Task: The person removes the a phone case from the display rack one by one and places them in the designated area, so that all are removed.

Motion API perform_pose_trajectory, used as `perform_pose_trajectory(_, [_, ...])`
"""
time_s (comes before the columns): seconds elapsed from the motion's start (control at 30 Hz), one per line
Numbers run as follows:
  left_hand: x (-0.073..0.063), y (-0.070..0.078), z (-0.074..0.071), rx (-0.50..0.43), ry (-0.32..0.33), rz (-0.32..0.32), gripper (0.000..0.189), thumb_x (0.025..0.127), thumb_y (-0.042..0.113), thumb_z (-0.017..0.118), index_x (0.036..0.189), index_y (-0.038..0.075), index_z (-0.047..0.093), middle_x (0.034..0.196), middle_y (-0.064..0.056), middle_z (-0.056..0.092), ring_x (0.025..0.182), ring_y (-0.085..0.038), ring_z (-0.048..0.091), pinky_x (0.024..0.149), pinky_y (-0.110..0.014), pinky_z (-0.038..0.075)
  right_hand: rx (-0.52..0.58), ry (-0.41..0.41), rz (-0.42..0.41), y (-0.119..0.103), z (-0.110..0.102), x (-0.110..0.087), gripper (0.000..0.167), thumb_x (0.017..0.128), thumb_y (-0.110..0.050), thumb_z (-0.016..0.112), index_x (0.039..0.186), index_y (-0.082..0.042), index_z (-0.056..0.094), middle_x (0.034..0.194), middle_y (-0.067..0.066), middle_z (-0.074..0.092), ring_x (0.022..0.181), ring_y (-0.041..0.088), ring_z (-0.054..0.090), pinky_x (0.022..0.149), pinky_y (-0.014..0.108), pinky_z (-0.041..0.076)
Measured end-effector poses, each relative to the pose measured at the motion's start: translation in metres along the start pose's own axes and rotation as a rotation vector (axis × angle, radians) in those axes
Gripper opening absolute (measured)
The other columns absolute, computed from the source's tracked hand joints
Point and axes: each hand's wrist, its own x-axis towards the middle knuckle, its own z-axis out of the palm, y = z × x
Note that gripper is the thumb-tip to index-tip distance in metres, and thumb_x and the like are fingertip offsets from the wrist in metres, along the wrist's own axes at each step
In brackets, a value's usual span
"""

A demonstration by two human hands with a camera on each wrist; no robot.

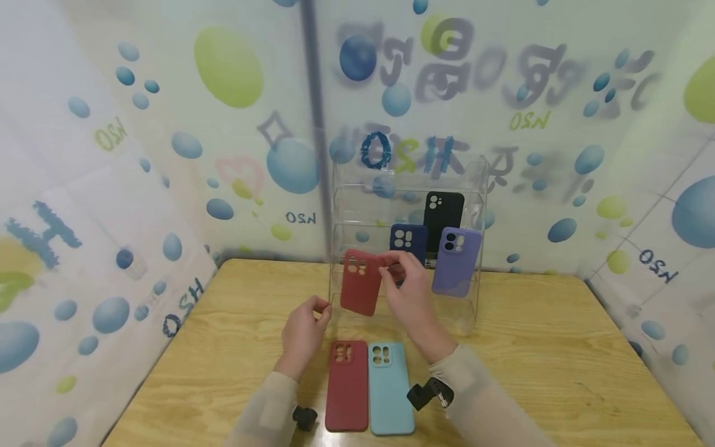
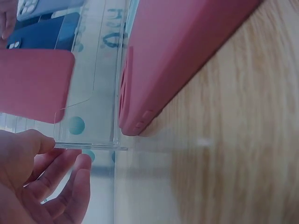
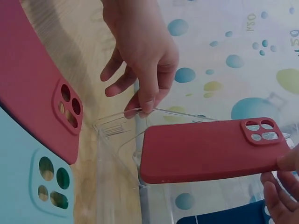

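Red phone case (image 1: 360, 288) — long axis near upright, by the clear display rack's (image 3: 110, 127) left edge, left of the right hand (image 1: 410, 295) pinching its upper right corner; left hand (image 1: 304, 329) — pinching that edge.

I've got display rack (image 1: 357, 189) on table (image 1: 530, 347), far side. In it: left phone case (image 1: 413, 251), right phone case (image 1: 457, 267), far phone case (image 1: 444, 211) behind the latter. Raised phone case (image 1: 360, 288) in right hand (image 1: 412, 295) before rack's left; left hand (image 1: 304, 332) at rack's left edge. On table: near-left case (image 1: 347, 397) beside near-right case (image 1: 391, 400).
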Motion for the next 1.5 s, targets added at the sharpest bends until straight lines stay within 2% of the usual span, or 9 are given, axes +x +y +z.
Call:
perform_pose_trajectory(0.2, [0.000,0.003,0.000,0.000,-0.003,-0.005,0.012,0.101,0.028,0.066,0.101,0.017,0.071,0.088,0.001,0.073,0.050,-0.010,0.049,0.044,-0.029,0.035,0.019,0.004,0.028,0.000,-0.017,0.000,0.018,0.091,-0.002,0.076,0.106,-0.010,0.072,0.093,0.004,0.070,0.077,0.015,0.071,0.069,0.029,0.058])
perform_pose_trajectory(0.43, [0.000,0.004,-0.001,0.010,-0.007,-0.007,0.012,0.102,0.028,0.066,0.101,0.018,0.071,0.091,0.001,0.073,0.051,-0.010,0.048,0.044,-0.028,0.035,0.010,-0.006,0.115,0.002,-0.042,-0.004,0.018,0.090,-0.001,0.077,0.105,-0.011,0.072,0.091,0.004,0.070,0.077,0.015,0.073,0.067,0.023,0.055])
perform_pose_trajectory(0.63, [-0.001,0.002,-0.001,0.005,0.007,-0.011,0.010,0.101,0.028,0.068,0.099,0.018,0.071,0.091,0.001,0.073,0.052,-0.010,0.049,0.045,-0.028,0.035,0.018,-0.101,0.206,0.012,-0.065,-0.017,0.021,0.092,0.001,0.074,0.110,-0.009,0.071,0.098,0.008,0.072,0.082,0.023,0.073,0.071,0.021,0.055])
perform_pose_trajectory(0.77, [-0.001,0.000,-0.001,0.007,0.012,-0.004,0.010,0.100,0.027,0.068,0.100,0.018,0.072,0.091,0.001,0.073,0.051,-0.010,0.048,0.044,-0.028,0.034,-0.031,-0.149,0.263,0.020,-0.082,-0.026,0.021,0.093,-0.002,0.073,0.113,-0.009,0.070,0.101,0.009,0.072,0.086,0.021,0.072,0.073,0.021,0.055])
perform_pose_trajectory(0.9, [0.000,0.000,-0.001,0.008,0.017,0.001,0.011,0.100,0.027,0.068,0.100,0.017,0.072,0.091,0.001,0.074,0.050,-0.010,0.048,0.043,-0.028,0.034,-0.085,-0.192,0.286,0.027,-0.095,-0.030,0.019,0.094,-0.004,0.072,0.113,-0.009,0.070,0.102,0.010,0.072,0.086,0.020,0.073,0.073,0.022,0.056])
perform_pose_trajectory(1.07, [0.001,0.001,-0.001,0.010,0.008,0.002,0.011,0.101,0.027,0.068,0.101,0.017,0.072,0.090,0.001,0.073,0.052,-0.010,0.049,0.044,-0.029,0.035,-0.145,-0.256,0.320,0.029,-0.107,-0.033,0.018,0.094,-0.004,0.072,0.111,-0.009,0.070,0.100,0.009,0.070,0.083,0.018,0.071,0.069,0.024,0.056])
perform_pose_trajectory(1.27, [0.004,0.003,-0.001,0.009,0.022,0.005,0.011,0.101,0.027,0.068,0.100,0.017,0.072,0.093,0.001,0.074,0.053,-0.010,0.051,0.045,-0.029,0.036,-0.141,-0.353,0.411,0.032,-0.120,-0.034,0.019,0.094,-0.005,0.072,0.113,-0.007,0.069,0.102,0.010,0.069,0.083,0.020,0.072,0.066,0.030,0.056])
perform_pose_trajectory(1.5, [0.002,0.001,0.001,0.015,0.003,-0.005,0.012,0.101,0.027,0.067,0.100,0.016,0.071,0.092,0.000,0.073,0.053,-0.010,0.049,0.045,-0.029,0.036,-0.144,-0.422,0.471,0.045,-0.125,-0.041,0.020,0.093,-0.002,0.071,0.112,-0.005,0.070,0.098,0.009,0.070,0.079,0.020,0.069,0.066,0.028,0.056])
